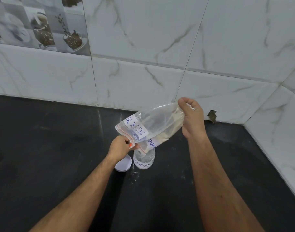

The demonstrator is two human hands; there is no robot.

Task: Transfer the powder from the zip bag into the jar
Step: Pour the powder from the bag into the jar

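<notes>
— What's the setting?
— A black countertop [51, 148] under marbled white wall tiles [143, 39], dusted with spilled specks near the middle.
— How many containers?
— One clear jar [144, 159], labelled "POWDER", standing open, and one white lid [123, 163] lying just beside it on its left.
— And the bag?
— One zip bag [153, 126], tilted mouth-down over the jar's opening. The left hand [120, 147] pinches its zip edge; the right hand [192, 117] grips its raised bottom end.
</notes>
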